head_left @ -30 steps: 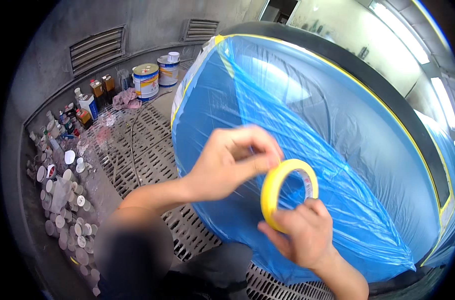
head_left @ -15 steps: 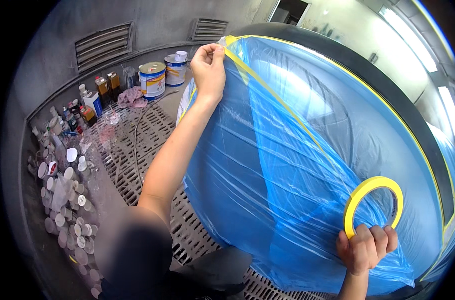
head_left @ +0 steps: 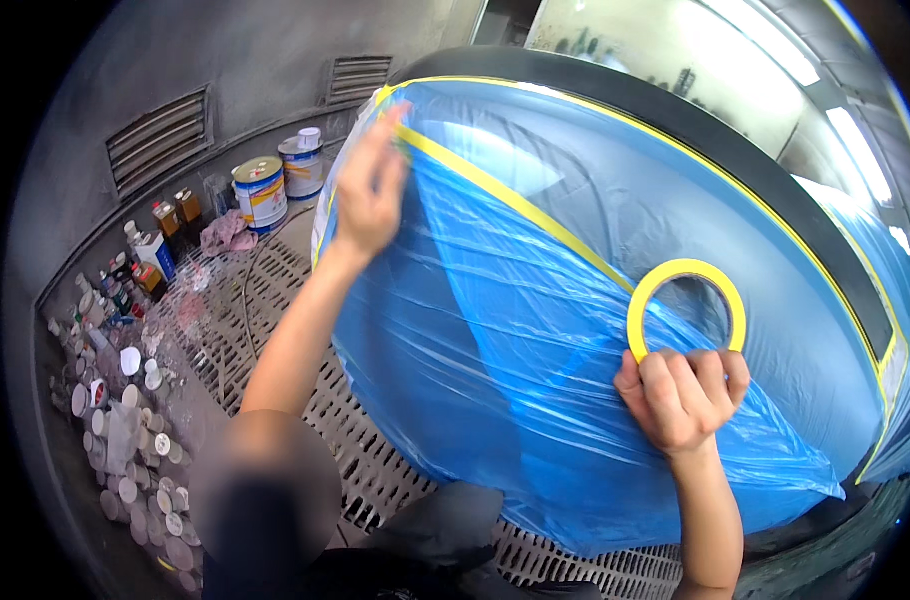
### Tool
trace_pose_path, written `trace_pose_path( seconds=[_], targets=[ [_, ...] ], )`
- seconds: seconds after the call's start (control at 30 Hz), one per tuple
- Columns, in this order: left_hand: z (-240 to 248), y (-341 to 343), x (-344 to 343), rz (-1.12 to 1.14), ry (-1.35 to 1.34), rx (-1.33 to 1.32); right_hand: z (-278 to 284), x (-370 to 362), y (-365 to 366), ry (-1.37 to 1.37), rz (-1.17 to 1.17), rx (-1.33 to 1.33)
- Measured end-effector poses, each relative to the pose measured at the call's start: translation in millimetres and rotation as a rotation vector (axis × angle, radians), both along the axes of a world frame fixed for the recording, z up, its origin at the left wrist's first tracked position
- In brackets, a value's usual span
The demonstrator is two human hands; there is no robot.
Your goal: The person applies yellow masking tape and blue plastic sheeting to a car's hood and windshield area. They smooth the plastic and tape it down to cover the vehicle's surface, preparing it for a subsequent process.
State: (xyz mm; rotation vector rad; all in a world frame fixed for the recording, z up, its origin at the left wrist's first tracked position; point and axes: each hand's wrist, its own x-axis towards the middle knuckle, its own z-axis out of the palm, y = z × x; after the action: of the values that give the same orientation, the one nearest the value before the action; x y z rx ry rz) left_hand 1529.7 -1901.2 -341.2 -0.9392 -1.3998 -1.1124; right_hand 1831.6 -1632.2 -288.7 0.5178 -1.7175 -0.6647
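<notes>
My right hand point(head_left: 683, 398) grips the lower rim of a yellow roll of masking tape point(head_left: 639, 312). A yellow tape strip point(head_left: 515, 203) slants from the roll up to the far left across blue plastic masking film point(head_left: 465, 345). The film drapes over a large curved panel, apparently part of a vehicle. Near the strip's far end, my left hand point(head_left: 368, 200) is raised with stretched fingers, somewhat blurred, and nothing shows in it. Whether its fingertips touch the film cannot be made out. More yellow tape point(head_left: 675, 145) edges the film along a dark curved trim point(head_left: 735, 165).
Two paint cans point(head_left: 261, 195) stand by the grey wall at the far left, beside a pink rag point(head_left: 227, 233) and several bottles point(head_left: 165, 218). Many used cups point(head_left: 145, 440) crowd the left wall. A thin hose point(head_left: 247, 300) crosses the slotted floor grating point(head_left: 300, 365).
My left hand has let go of the tape's far end, its fingers straightening. My right hand and the roll have moved up and left, and the strip lies broader across the film. The view has shifted.
</notes>
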Motion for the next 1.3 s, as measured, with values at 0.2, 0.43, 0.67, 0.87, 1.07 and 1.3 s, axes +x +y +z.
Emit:
trace_pose_path(
  seconds=[0.2,0.43,0.67,0.87,1.07,1.3],
  targets=[
    [-6,21,50,0.199,-0.111,-0.435,2,1,0,-0.005,0.036,-0.078],
    [3,81,133,0.144,0.011,-0.545,2,3,4,0.004,0.032,-0.097],
    [9,109,169,0.120,0.025,-0.531,54,45,16,-0.272,0.018,0.080],
    [3,111,171,0.176,0.014,-0.555,97,176,85,-0.463,0.105,0.002],
    [1,118,176,0.182,0.037,-0.529,85,290,175,-0.379,-0.196,0.022],
    [6,112,180,0.294,0.037,-0.581,72,284,173,-0.374,-0.587,0.083]
  ],
)
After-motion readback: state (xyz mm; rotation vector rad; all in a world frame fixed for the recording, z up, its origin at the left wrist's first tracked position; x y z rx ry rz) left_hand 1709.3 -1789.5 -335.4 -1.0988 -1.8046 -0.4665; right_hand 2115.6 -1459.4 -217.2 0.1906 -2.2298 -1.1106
